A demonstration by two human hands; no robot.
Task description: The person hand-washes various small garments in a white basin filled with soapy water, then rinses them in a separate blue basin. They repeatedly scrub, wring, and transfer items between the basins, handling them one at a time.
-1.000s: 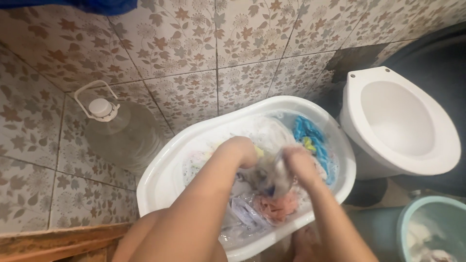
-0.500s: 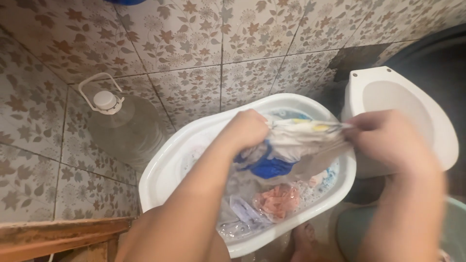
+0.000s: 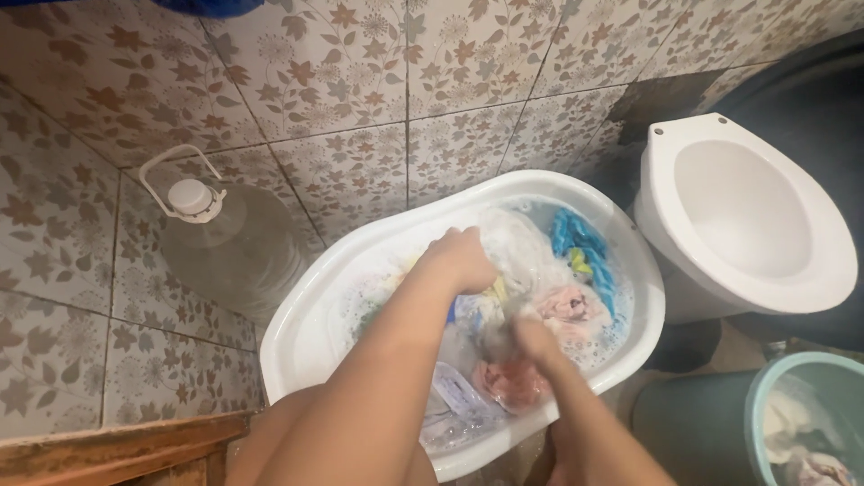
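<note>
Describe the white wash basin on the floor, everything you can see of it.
The white wash basin is an oval tub of glossy plastic with a broad rolled rim. It sits upright on the floor by the tiled wall, between a clear water jug and a white toilet bowl. It holds soapy water and soaked laundry: white, blue and pink pieces. The left hand and right hand both reach in, gripping wet cloth. Its near edge is cut off by the arms.

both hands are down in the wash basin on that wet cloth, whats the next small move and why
Probably rub the pale wet cloth between both hands under the suds. The left hand grips it and the right hand presses it low in the white basin, with soapy water around them.
</note>
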